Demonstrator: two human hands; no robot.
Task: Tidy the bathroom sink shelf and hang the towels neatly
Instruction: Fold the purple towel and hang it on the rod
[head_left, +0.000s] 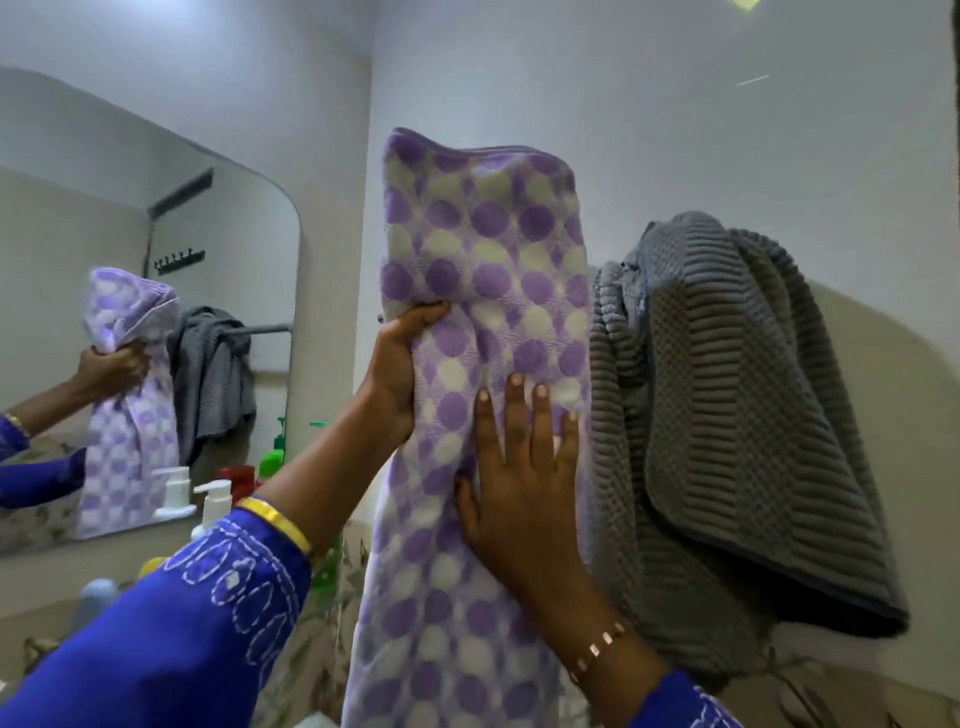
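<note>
Purple-and-white spotted towel (483, 249), draped beside a ribbed grey towel (727, 415).

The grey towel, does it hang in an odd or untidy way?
Yes. The grey towel hangs bunched and crooked on the wall, with uneven folds, beside the purple dotted towel.

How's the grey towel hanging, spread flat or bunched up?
Bunched up. The grey towel hangs in thick uneven folds gathered at the top, one flap drooping lower right, beside the purple dotted towel.
</note>
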